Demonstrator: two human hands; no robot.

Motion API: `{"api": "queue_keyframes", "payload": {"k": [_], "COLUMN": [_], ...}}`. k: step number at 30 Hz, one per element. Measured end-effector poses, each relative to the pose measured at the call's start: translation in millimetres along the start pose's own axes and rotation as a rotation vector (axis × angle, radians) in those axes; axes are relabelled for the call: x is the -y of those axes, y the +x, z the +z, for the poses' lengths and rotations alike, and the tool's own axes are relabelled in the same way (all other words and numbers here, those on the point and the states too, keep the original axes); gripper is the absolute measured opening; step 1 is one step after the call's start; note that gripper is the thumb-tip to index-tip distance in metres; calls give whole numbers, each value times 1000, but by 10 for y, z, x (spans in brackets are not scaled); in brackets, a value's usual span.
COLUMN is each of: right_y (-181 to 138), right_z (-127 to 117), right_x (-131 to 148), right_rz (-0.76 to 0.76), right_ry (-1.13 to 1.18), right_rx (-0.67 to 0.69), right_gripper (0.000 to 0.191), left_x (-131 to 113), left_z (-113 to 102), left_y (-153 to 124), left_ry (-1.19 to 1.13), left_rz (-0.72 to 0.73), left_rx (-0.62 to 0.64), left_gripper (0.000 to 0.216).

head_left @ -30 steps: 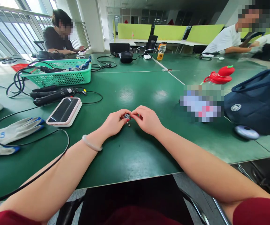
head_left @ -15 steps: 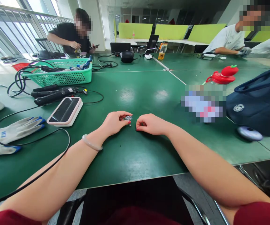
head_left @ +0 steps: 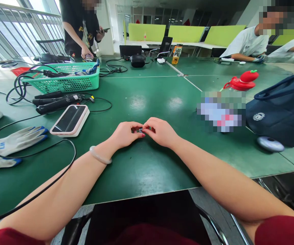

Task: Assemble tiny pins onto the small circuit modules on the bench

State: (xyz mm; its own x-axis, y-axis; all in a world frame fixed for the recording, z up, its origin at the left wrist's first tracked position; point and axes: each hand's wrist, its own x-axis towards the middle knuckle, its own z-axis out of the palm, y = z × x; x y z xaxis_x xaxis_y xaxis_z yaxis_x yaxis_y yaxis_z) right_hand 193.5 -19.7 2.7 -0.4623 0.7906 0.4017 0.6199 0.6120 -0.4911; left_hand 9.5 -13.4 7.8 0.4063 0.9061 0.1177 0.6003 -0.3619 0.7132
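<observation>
My left hand [head_left: 125, 134] is closed in a pinch on a small circuit board [head_left: 140, 130], black with white markings and mostly covered by fingers. Against it from the other side is my right hand [head_left: 160, 132], thumb and forefinger pressed together at the board's edge. Whatever those right fingertips grip is too small and hidden to make out. Both hands meet just above the green table [head_left: 141, 163], close in front of me.
On the left lie a phone [head_left: 70, 119], a glove [head_left: 16, 144], black handheld devices [head_left: 57, 102] and a green basket [head_left: 67, 83] with cables. A navy bag [head_left: 279, 112] and red-lidded bottle [head_left: 240, 83] stand right. Two people are across the table, another at the far right.
My right hand has moved left and slightly up, from beside the left hand to touching the circuit board. The left hand stays nearly still. The person behind the basket has stood up.
</observation>
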Motion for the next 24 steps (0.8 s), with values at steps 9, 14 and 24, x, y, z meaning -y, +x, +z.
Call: {"api": "queue_keyframes", "payload": {"k": [9, 14, 24], "right_y": [-11, 1, 6], "right_z": [-13, 6, 67], "right_x": [9, 13, -76], "right_rz": [12, 59, 101], "right_ry": [18, 52, -28], "right_rx": [-22, -3, 85], "right_gripper": [10, 7, 6], "left_x": [17, 17, 124], "left_z": [0, -1, -26], "left_y": [10, 1, 52], "left_ry": [-19, -2, 31], "left_rz": [-4, 3, -113], "left_rx": [7, 14, -131], "left_gripper": [35, 35, 35]}}
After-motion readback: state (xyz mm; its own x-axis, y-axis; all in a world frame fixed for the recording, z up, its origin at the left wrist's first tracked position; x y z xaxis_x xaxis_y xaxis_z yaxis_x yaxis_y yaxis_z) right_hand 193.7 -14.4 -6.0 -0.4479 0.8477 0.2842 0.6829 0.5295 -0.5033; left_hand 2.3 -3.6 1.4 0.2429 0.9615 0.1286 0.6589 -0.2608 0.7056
